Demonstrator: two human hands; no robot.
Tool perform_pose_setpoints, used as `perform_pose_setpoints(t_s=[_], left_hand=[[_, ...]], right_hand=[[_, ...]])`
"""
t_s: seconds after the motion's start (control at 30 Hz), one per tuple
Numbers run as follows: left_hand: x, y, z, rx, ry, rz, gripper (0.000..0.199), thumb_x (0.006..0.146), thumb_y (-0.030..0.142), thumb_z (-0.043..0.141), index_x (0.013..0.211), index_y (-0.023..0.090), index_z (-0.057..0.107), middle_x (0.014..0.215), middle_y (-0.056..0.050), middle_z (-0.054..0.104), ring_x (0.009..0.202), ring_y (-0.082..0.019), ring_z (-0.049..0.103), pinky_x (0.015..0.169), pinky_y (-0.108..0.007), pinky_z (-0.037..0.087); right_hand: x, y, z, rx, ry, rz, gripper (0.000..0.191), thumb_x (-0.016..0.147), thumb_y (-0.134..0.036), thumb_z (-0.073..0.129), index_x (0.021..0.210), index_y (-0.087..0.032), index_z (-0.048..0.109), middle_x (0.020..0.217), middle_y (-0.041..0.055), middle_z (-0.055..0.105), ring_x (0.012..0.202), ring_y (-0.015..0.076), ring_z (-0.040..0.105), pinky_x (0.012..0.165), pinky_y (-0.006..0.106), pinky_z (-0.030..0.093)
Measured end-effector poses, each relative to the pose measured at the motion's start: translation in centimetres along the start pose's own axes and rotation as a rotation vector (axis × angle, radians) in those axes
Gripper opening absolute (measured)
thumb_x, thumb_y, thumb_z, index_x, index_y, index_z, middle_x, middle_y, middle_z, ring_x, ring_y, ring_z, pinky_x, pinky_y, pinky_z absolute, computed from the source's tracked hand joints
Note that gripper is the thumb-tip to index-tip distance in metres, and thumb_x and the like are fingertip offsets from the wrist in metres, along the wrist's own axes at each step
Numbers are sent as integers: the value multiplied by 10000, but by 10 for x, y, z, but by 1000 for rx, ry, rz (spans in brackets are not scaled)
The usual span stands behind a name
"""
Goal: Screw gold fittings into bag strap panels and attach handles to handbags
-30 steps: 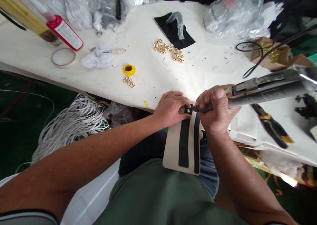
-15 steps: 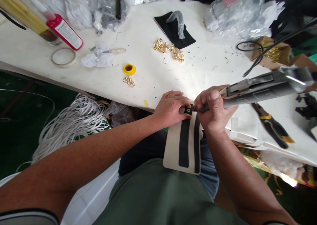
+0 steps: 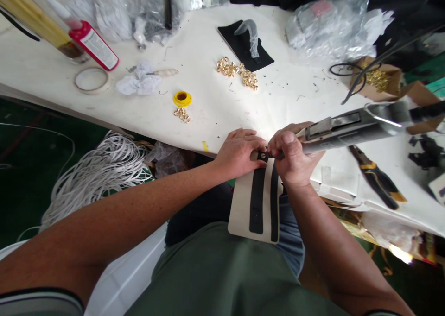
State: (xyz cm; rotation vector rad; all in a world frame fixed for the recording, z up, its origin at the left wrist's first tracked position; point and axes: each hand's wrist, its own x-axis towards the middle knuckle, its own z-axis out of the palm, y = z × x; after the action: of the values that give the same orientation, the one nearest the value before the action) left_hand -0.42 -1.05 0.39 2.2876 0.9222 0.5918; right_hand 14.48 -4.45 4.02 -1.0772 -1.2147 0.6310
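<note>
A pale panel (image 3: 239,209) with two black strips lies over my lap, its upper end at the table edge. My left hand (image 3: 239,153) pinches the top of the longer black strip (image 3: 257,191), where a small round metal fitting (image 3: 263,155) shows between thumb and fingers. Wrapped round the front of a grey metal power tool (image 3: 347,131) is my right hand (image 3: 295,156), thumb on top. The tool's tip points left and meets the strip's end beside the fitting; the exact contact is hidden by fingers.
Gold rings (image 3: 238,72) lie near a black piece (image 3: 262,59). A yellow ring-shaped holder (image 3: 182,98) and a tape roll (image 3: 91,80) are at left. Pliers (image 3: 377,177) lie right, below a box of gold parts (image 3: 380,79). A red bottle (image 3: 95,47) lies at back left.
The power tool and my right hand have shifted slightly left, and the tool's rear end sits lower. My left hand keeps its hold on the strip.
</note>
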Motion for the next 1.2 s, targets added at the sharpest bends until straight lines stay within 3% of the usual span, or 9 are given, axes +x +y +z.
perform_pose_setpoints(t_s=[0.13, 0.73, 1.2], left_hand=[[0, -1, 1, -2, -10, -12, 220, 821, 369, 834, 1004, 286, 745, 1221, 12, 796, 1384, -300, 574, 1181, -502, 381], [0, -1, 2, 3, 7, -9, 260, 809, 391, 853, 1016, 279, 743, 1233, -3, 791, 1375, -305, 580, 1171, -508, 387], [1, -1, 1, -7, -8, -21, 252, 800, 388, 860, 1001, 283, 750, 1252, 9, 788, 1382, -303, 579, 1183, -514, 379]], right_hand=[[1, 6, 3, 105, 72, -46, 407, 911, -467, 764, 697, -248, 496, 570, -60, 469, 424, 115, 464, 407, 305, 364], [2, 8, 2, 88, -9, -12, 368, 910, -457, 762, 715, -262, 519, 553, -48, 485, 434, 136, 493, 420, 335, 406], [2, 8, 2, 200, 9, -3, 337, 917, -401, 742, 720, -260, 508, 558, -63, 477, 412, 117, 444, 387, 313, 358]])
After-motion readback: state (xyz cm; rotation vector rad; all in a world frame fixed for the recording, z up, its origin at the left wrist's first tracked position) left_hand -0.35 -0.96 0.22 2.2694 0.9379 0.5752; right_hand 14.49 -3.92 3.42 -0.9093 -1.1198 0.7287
